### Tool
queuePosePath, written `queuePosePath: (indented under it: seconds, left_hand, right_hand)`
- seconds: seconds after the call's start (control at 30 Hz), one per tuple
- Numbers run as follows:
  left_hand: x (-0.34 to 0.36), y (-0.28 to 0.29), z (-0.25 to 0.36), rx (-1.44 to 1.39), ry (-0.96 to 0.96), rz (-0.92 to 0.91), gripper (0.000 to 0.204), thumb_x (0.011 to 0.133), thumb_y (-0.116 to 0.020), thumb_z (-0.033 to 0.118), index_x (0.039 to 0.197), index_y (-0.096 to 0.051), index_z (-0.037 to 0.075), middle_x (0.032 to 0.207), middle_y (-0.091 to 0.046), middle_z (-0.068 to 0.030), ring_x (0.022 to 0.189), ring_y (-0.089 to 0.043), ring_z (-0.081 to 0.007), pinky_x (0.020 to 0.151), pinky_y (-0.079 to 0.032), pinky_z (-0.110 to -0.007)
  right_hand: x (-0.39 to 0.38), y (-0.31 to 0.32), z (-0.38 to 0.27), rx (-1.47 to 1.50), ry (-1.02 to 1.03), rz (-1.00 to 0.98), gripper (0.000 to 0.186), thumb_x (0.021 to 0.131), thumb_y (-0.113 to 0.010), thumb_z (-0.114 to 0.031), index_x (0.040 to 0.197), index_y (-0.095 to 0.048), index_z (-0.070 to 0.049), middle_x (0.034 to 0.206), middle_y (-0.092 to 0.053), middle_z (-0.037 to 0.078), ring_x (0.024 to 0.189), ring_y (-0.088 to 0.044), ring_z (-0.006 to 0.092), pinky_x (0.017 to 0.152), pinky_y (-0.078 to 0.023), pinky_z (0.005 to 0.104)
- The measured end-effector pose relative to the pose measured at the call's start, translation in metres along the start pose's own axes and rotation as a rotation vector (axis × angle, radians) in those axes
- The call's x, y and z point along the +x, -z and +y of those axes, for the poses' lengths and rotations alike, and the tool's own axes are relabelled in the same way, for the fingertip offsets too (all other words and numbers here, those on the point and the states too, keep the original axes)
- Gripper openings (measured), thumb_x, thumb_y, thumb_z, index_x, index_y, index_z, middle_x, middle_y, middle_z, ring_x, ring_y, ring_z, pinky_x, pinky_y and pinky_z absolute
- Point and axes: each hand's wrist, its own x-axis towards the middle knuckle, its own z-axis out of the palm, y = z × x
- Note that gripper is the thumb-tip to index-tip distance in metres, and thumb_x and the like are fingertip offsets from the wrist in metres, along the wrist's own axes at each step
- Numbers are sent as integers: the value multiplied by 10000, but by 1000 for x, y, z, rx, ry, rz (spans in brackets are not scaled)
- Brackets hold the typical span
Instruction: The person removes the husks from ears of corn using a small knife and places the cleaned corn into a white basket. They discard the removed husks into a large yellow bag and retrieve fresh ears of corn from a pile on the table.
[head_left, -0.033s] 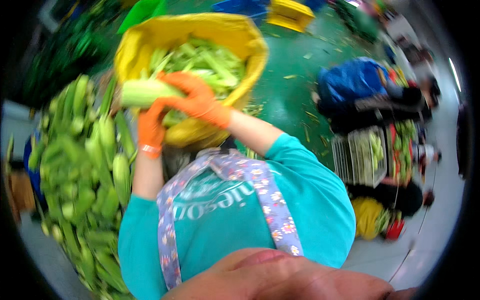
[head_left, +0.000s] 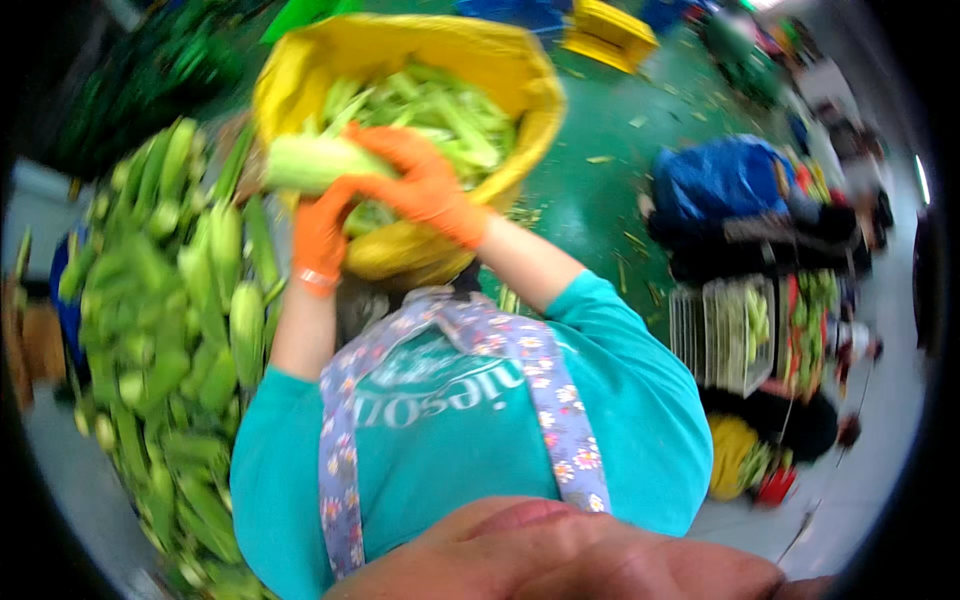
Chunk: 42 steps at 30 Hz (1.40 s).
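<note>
A glossy green floor (head_left: 590,210) lies strewn with scraps (head_left: 599,160) — a strip light (head_left: 922,180) glows far right

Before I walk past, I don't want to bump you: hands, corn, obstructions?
Right hand gripping corn; left hand close below, grip unclear. Corn at left rim of yellow bag. Pile close on left.

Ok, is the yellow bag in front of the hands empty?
No, pale green leafy pieces lie heaped inside the yellow bag.

Teal shirt (head_left: 620,400), orange gloves (head_left: 325,235) on our hands (head_left: 425,190).
Our lavender straps (head_left: 341,450) bear flowers (head_left: 565,472); white lettering (head_left: 435,405) marks the shirt.
</note>
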Motion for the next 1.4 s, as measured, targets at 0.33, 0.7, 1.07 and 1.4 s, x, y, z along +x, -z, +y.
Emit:
queuePosePath:
  seconds: [0.33, 0.7, 1.07, 1.4]
  left_hand:
    - [-6, -18, 46, -362, 31, -34, 563, 894, -692, 106, 1401, -474, -7, 1380, -552, -129, 1263, -534, -232, 1080, -419, -363]
    - [-7, -7, 50, -152, -246, -14, 605, 882, -670, 101, 1423, -425, -17, 1415, -508, -200, 1338, -470, -298, 1136, -368, -423]
    - [-34, 12, 21, -1107, -197, 272, 539, 905, -673, 371, 1334, -513, 86, 1366, -554, -121, 1277, -507, -309, 1049, -420, -551]
    - [-216, -38, -17, -163, 35, 1336, 599, 849, -730, 484, 1195, -613, 8, 1062, -685, -116, 917, -677, -220, 843, -537, -366]
  right_hand:
    - [0, 15, 14, 668, -447, -206, 687, 865, -736, -308, 1439, -474, -37, 1407, -529, 116, 1273, -508, 199, 1083, -381, 328]
    - [12, 30, -11, 70, -501, -395, 550, 886, -734, -299, 1341, -575, -34, 941, -652, 7, 763, -538, 76, 684, -442, 208]
    - [62, 48, 38, -221, 186, -197, 379, 890, -698, -186, 1251, -648, -80, 1239, -631, 137, 1168, -564, 280, 1009, -431, 369]
    - [22, 59, 87, 177, -50, -735, 340, 927, -657, -176, 1232, -646, -26, 1240, -656, 127, 1187, -583, 236, 1047, -407, 341]
